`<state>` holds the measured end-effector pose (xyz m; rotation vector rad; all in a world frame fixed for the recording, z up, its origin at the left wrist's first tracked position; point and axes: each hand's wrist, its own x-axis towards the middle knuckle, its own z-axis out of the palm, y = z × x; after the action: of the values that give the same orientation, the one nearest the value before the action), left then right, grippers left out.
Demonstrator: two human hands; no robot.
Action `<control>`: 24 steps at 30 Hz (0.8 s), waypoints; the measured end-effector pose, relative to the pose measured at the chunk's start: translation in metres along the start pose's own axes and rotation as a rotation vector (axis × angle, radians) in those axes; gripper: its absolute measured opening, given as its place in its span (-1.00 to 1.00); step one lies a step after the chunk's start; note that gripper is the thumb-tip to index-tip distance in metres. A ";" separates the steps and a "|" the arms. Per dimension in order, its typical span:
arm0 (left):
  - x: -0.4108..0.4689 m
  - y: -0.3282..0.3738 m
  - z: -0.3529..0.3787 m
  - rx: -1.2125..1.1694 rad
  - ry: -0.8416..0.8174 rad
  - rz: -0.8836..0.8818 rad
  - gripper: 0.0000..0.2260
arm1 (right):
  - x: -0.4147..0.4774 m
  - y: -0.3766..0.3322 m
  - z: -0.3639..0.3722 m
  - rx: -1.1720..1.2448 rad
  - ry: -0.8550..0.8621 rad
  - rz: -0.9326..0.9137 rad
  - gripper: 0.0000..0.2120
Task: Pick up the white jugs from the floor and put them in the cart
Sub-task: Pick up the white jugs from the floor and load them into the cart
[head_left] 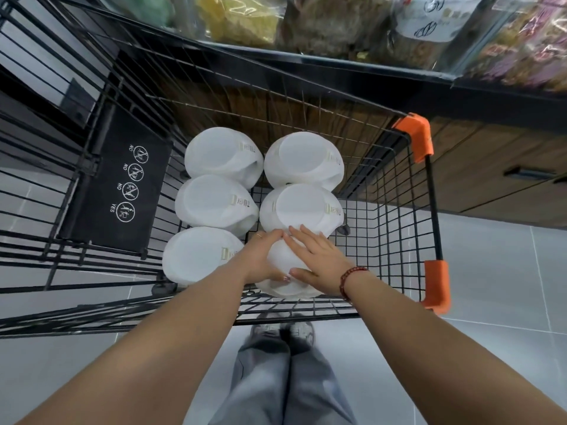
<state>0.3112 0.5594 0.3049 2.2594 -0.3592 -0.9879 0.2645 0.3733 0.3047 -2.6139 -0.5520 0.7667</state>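
Several white jugs lie in two rows on the floor of the black wire cart (432, 210). The left row has a far jug (224, 157), a middle jug (214, 204) and a near jug (196, 256). In the right row, the nearest jug (283, 259) sits under both my hands. My left hand (260, 256) wraps round its left side, fingers over the top and thumb below. My right hand (316, 259) lies on it with fingers spread and straight. The jug touches the one behind it (302, 210).
A black child-seat flap (119, 185) with white warning icons hangs at the cart's left. Orange corner guards (414, 134) mark the right rim. A shelf of bagged goods (337, 23) stands beyond the cart, above wooden drawers. My legs and shoes (282, 332) are on grey floor tiles.
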 end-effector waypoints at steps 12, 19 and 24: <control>0.003 0.004 0.002 0.070 -0.008 0.016 -0.17 | -0.006 0.002 -0.001 0.020 -0.023 0.030 -0.34; -0.020 0.034 -0.018 0.005 0.010 0.097 -0.53 | -0.042 -0.019 -0.047 0.018 0.119 0.173 -0.56; -0.032 0.096 -0.046 0.087 0.070 0.229 -0.60 | -0.094 -0.034 -0.087 0.103 0.272 0.361 -0.65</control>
<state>0.3237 0.5220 0.4083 2.2625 -0.6253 -0.7860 0.2327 0.3393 0.4290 -2.6902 0.0375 0.5074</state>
